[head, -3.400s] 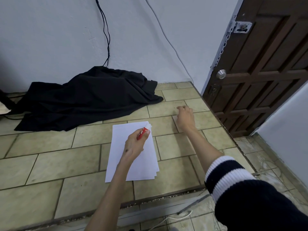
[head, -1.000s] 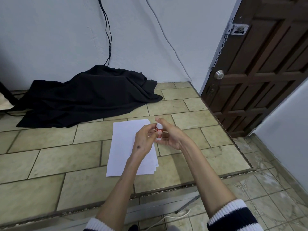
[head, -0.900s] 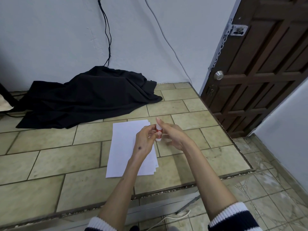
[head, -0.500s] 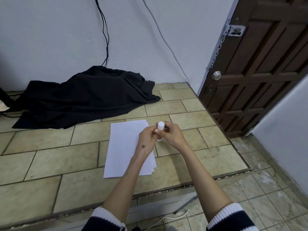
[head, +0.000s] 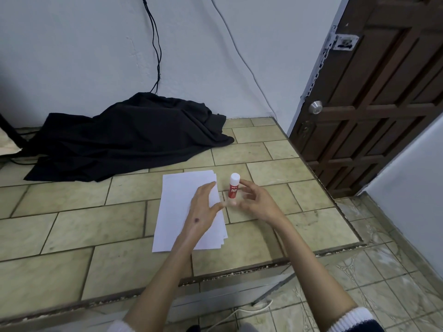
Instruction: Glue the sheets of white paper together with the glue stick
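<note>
On the tiled ledge, just right of the white paper stack (head: 189, 209), one capped glue stick (head: 233, 188) stands upright; red label, writing too small to read. My left hand (head: 202, 209) rests flat on the stack, fingers relaxed; my right hand (head: 255, 202) hovers loosely curled beside the stick, holding nothing.

soft, even indoor light, moderately bright, with no glare. shadows are faint: a weak one under the hands on the sheets of white paper (head: 184, 209). the centre is fairly sharp. wide-angle distortion bends the door (head: 374, 97) on the right and stretches the near forearms.
</note>
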